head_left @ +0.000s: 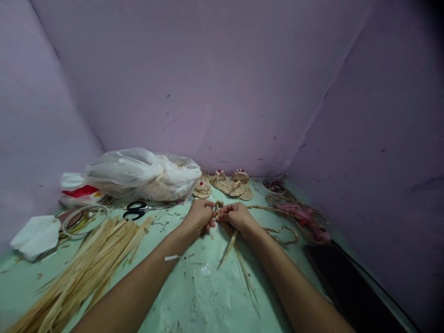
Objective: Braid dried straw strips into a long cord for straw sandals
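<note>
Close together in the middle, my left hand [201,215] and my right hand [237,216] pinch a short braid of dried plant fibre [218,210] between their fingertips. The braid bends into a small loop at its top. Loose flat strips [229,249] hang from beneath my right hand toward me. A longer braided cord [265,208] runs off to the right behind my right hand. Just beyond my hands sit small woven slippers [227,185] with red beads. My fingers hide part of the braid.
Dried fibre strips [79,273] lie at left, near black-handled scissors [135,210] and a tape roll [85,222]. A stuffed plastic bag [142,175] rests against the wall. At right are pink cloth [294,210], a bowl [274,186] and a dark flat object [347,291].
</note>
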A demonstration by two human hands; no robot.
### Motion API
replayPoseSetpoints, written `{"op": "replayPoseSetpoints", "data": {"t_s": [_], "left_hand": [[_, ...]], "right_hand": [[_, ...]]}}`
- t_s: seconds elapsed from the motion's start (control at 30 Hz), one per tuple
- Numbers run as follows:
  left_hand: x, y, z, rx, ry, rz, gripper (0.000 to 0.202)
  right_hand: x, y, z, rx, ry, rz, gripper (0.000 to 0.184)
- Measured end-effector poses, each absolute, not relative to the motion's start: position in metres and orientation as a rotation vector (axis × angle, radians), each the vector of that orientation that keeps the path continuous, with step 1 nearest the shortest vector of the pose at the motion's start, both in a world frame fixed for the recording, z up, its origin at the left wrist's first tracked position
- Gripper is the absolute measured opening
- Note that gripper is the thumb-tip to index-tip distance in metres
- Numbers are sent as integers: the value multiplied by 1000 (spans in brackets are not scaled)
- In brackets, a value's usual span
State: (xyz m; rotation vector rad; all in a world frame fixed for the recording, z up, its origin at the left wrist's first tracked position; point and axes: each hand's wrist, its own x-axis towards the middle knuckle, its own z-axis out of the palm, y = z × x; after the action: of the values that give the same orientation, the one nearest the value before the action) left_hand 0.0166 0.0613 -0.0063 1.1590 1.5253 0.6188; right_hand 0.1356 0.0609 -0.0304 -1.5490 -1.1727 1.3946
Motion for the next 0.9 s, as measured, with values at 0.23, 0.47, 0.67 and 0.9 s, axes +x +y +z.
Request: {"op": "replayPoseSetpoints", "data": {"t_s": [0.23,0.47,0.67,0.9], "left_hand": [[22,63,-4,1063,1379,623,38],[25,67,-6,1164,1448,442,16],[18,72,-8,1229,1448,419,14],[14,72,-6,1246,1464,412,15]], "right_hand": [[139,62,-27,-1538,-1208,1371,12],[140,66,-37,-1556,-1330,1319,6],[148,69,-37,-1624,-1737,992,9],[145,57,-26,-1654,-1994,557,14]]}}
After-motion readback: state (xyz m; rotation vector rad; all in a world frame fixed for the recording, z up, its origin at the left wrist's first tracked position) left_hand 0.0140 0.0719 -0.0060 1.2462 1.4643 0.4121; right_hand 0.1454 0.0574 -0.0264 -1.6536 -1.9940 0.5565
